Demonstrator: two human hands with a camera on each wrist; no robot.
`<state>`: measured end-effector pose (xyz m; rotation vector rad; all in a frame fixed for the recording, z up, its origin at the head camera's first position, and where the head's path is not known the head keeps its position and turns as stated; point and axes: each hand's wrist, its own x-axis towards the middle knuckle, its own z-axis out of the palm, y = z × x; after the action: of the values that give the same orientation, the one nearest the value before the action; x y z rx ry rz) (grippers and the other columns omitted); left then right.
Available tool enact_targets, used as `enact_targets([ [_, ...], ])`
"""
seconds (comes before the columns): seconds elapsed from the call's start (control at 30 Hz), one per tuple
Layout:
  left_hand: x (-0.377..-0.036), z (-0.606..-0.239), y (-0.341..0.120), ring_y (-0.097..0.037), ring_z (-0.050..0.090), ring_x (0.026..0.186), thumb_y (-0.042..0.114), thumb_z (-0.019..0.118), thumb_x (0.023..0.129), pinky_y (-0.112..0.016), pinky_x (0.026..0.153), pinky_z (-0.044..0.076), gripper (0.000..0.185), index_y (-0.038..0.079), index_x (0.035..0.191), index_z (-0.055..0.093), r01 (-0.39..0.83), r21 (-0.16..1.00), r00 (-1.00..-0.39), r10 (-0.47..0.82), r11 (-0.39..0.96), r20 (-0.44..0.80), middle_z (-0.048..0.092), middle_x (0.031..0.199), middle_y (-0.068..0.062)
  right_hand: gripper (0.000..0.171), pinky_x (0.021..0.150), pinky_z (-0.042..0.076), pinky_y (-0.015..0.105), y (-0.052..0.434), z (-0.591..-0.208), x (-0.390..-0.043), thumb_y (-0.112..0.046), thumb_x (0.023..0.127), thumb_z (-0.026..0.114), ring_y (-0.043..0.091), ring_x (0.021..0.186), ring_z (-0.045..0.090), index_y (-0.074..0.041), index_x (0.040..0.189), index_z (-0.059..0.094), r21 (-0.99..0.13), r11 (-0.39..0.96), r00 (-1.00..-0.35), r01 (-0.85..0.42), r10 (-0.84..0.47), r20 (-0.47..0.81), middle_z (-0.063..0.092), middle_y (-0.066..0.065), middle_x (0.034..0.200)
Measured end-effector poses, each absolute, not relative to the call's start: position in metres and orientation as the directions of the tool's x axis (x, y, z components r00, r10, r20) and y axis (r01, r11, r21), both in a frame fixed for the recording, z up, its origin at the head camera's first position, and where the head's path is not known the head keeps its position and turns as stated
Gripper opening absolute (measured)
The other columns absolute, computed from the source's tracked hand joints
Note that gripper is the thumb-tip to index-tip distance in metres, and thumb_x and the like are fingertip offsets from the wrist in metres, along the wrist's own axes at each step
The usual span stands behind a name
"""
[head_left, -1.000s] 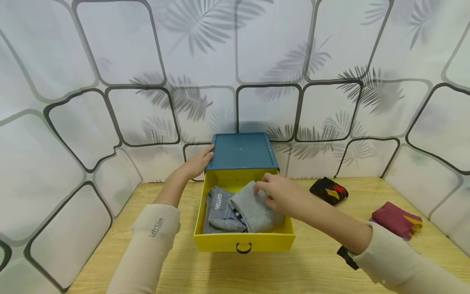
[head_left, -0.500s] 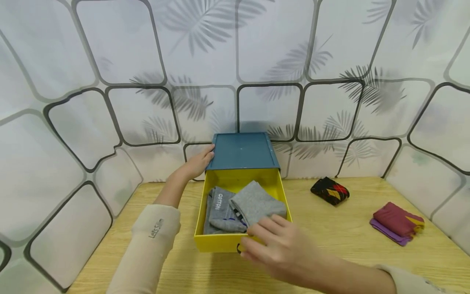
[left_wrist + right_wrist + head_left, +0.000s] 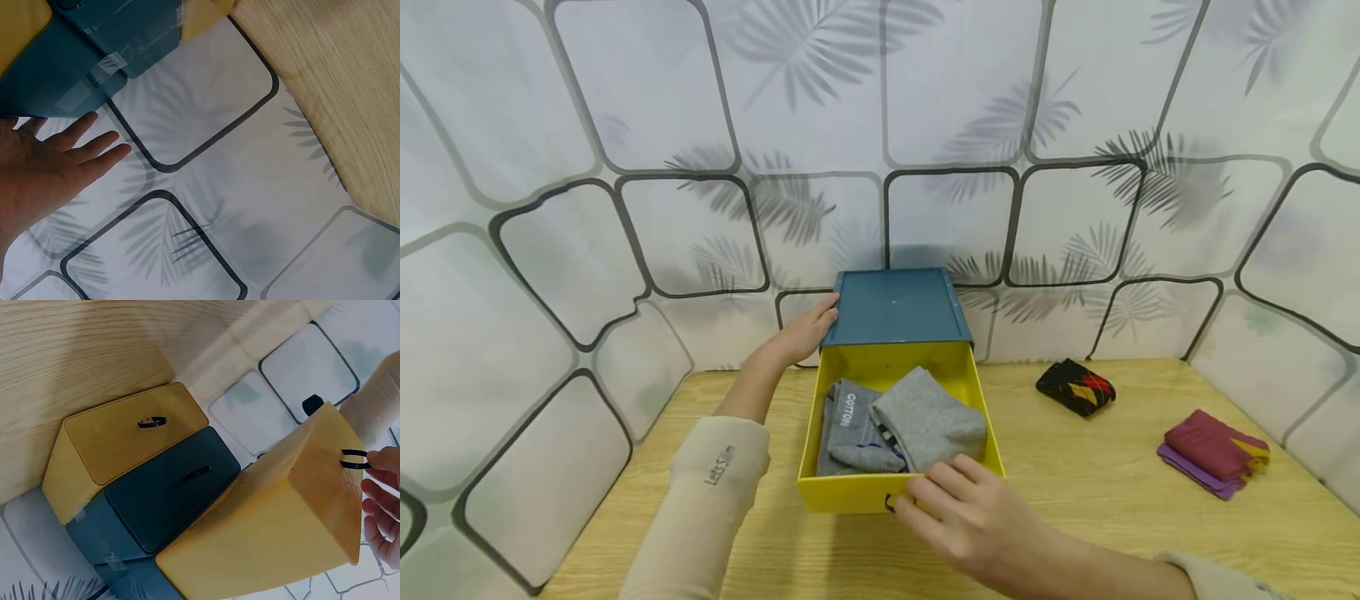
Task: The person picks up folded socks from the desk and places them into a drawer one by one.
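A yellow drawer (image 3: 842,496) stands pulled out from under a blue cabinet top (image 3: 895,308). In it lie grey folded garments: one marked COTTON (image 3: 853,417) at the left, and a lighter one (image 3: 928,417) overlapping it. My left hand (image 3: 805,333) rests its straight fingers against the cabinet's left side; the left wrist view shows the fingers spread. My right hand (image 3: 973,517) is at the drawer's front. In the right wrist view, its thumb and a finger pinch the black loop handle (image 3: 354,459), with the other fingers loosely bent beside it.
Right of the drawer, a black argyle folded sock (image 3: 1077,387) and a maroon-and-purple folded cloth (image 3: 1213,450) lie on the wooden table (image 3: 1097,467). Below the drawer, a closed blue drawer (image 3: 175,487) and a closed yellow drawer (image 3: 134,431) are stacked. Patterned curtain (image 3: 955,217) surrounds the table.
My right hand has left the lighter grey garment and come down to the drawer's front handle. My left hand has stayed on the cabinet's side.
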<state>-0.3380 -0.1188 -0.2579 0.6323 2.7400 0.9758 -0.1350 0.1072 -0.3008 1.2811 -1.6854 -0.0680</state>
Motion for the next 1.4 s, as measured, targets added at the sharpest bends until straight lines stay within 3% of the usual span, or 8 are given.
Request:
enact_targets([
  [0.33,-0.339,-0.258,-0.119,-0.033,0.011,0.136,0.032,0.017,0.103,-0.051,0.107,0.014,0.051,0.015,0.150,0.005,0.337,0.631,-0.896,0.443,0.698,-0.011,0.009,0.151,-0.013,0.038,0.053,0.041,0.024,0.108,-0.297,-0.140,-0.001,0.098,0.034,0.016,0.065,0.051,-0.011,0.083,0.068,0.536,0.478,0.024,-0.695,-0.730,0.683,0.059,0.002,0.079],
  [0.57,-0.339,-0.258,-0.119,-0.033,0.011,0.136,0.031,0.017,0.103,-0.051,0.107,0.014,0.051,0.015,0.150,0.005,0.335,0.629,-0.896,0.444,0.702,-0.020,0.010,0.151,-0.013,0.043,0.055,0.041,0.028,0.111,-0.296,-0.150,-0.002,0.100,0.030,0.019,0.069,0.051,-0.011,0.084,0.070,0.510,0.530,-0.056,-0.677,-0.729,0.682,0.058,0.004,0.083],
  [0.87,-0.337,-0.257,-0.118,-0.032,0.009,0.136,0.031,0.017,0.103,-0.050,0.107,0.013,0.050,0.014,0.150,0.005,0.334,0.636,-0.896,0.443,0.696,-0.013,0.008,0.152,-0.013,0.043,0.062,0.045,0.031,0.113,-0.294,-0.167,-0.004,0.101,0.030,0.021,0.075,0.053,-0.010,0.087,0.070,0.502,0.574,-0.114,-0.646,-0.724,0.681,0.058,0.005,0.086],
  [1.4,-0.339,-0.258,-0.120,-0.033,0.010,0.136,0.032,0.017,0.103,-0.051,0.107,0.013,0.051,0.014,0.150,0.005,0.336,0.632,-0.895,0.447,0.699,-0.018,0.008,0.152,-0.013,0.039,0.064,0.045,0.031,0.109,-0.296,-0.206,-0.010,0.101,0.036,0.022,0.074,0.054,-0.009,0.082,0.069,0.488,0.642,-0.167,-0.591,-0.690,0.704,0.059,0.006,0.083],
])
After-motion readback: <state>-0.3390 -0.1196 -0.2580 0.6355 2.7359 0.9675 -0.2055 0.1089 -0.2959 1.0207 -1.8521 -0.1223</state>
